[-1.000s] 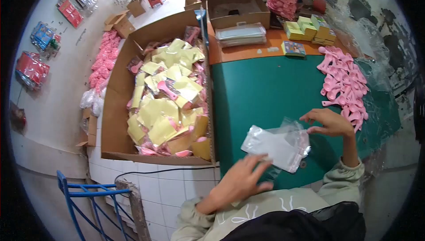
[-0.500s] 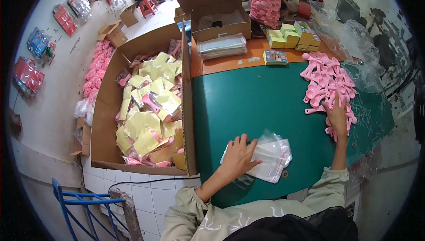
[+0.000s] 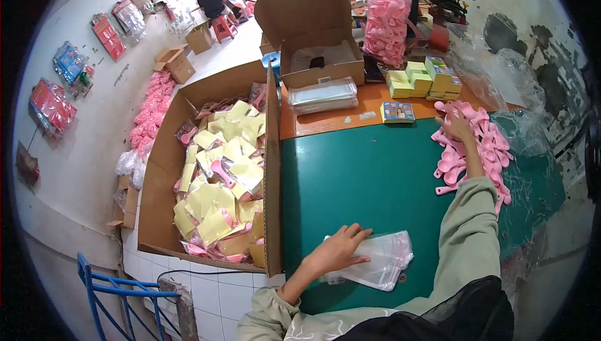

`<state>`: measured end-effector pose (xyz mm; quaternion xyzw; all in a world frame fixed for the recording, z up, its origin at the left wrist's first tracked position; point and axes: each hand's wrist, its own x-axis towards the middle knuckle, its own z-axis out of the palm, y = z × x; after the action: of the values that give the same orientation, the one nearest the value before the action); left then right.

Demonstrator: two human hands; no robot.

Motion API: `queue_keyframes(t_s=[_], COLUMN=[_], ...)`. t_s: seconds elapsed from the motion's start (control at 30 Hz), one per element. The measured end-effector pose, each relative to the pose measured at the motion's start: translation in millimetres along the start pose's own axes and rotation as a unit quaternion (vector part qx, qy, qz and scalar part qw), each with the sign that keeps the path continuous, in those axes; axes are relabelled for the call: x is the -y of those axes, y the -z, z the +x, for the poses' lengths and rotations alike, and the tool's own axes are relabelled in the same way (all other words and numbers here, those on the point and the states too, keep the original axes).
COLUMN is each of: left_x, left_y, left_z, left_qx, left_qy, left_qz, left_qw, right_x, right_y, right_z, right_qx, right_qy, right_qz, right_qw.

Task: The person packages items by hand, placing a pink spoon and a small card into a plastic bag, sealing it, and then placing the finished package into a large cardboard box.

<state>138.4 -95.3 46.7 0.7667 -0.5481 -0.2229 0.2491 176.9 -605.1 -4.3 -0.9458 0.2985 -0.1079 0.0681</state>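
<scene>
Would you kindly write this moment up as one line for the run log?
left hand: flat on clear bags | right hand: on pink parts | surface: green table

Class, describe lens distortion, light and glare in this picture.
Head view: the fisheye lens bends the green table and blacks the corners; light is even, shadows faint; the clear bag under the left hand glints; the right hand looks slightly soft.

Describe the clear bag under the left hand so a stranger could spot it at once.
Start at the green table top; at its near edge, the left hand lies flat on a clear plastic bag. It is flat, colourless and see-through, unlike the pink plastic pieces heaped far right under the right hand.
</scene>
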Motion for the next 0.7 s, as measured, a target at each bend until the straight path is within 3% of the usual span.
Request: queue_keyframes(t_s=[0.13, 0.37, 0.4, 0.5, 0.53, 0.63, 0.67, 0.7], left_x=[-7.9, -0.7, -1.3, 6.5, 6.0, 4.5, 6.4, 9.4], left_y=[-5.7, -1.6, -0.7, -4.7, -2.1, 6.7, 7.2, 7.0], left_z=[-0.7, 8.1, 11.0, 15.4, 16.1, 14.0, 14.0, 13.9], left_qx=[-0.017, 0.000, -0.019, -0.050, -0.035, -0.035, -0.048, -0.059], left_qy=[0.021, 0.033, 0.033, -0.016, -0.014, -0.022, -0.032, -0.043], left_qz=[-0.006, -0.061, -0.082, -0.100, -0.091, -0.127, -0.131, -0.135], left_qw=[1.000, 0.998, 0.996, 0.994, 0.995, 0.991, 0.990, 0.988], right_x=[58.5, 40.7, 46.2, 47.8, 51.5, 50.2, 51.7, 53.5], right_y=[42.9, 39.1, 51.2, 64.4, 70.1, 95.6, 97.2, 97.6], right_z=[-65.5, -123.2, -129.1, -144.5, -153.5, -173.4, -188.1, -197.7], right_qx=[0.028, 0.053, 0.108, 0.118, 0.065, 0.044, -0.014, 0.016], right_qy=[0.016, 0.132, 0.117, 0.102, 0.115, 0.194, 0.249, 0.243], right_qz=[-0.002, 0.001, 0.000, -0.049, -0.104, 0.080, 0.121, 0.123], right_qw=[0.999, 0.990, 0.987, 0.987, 0.986, 0.977, 0.961, 0.962])
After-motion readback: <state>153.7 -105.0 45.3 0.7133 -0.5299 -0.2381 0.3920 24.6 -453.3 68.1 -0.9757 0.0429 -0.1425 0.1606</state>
